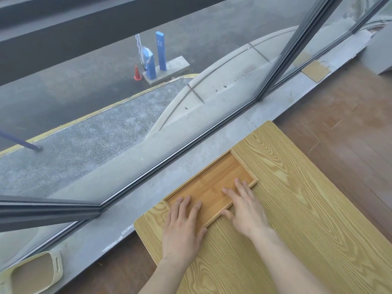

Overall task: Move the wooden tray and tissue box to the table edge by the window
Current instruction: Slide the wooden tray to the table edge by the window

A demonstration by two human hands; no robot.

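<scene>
A shallow wooden tray point(220, 177) lies flat on the light wood-grain table point(297, 209), with its long side along the table edge nearest the window. My left hand point(182, 228) rests flat on the tray's near left end, fingers spread. My right hand point(244, 206) lies flat inside the tray's right half, its thumb against the near rim. Neither hand grips the tray. The tray holds nothing else. No tissue box is in view.
A grey stone sill point(191, 172) runs between the table and the large window point(148, 92). A pale green basket point(31, 274) sits on the sill at the lower left. Brown wooden floor point(350, 134) lies to the table's right.
</scene>
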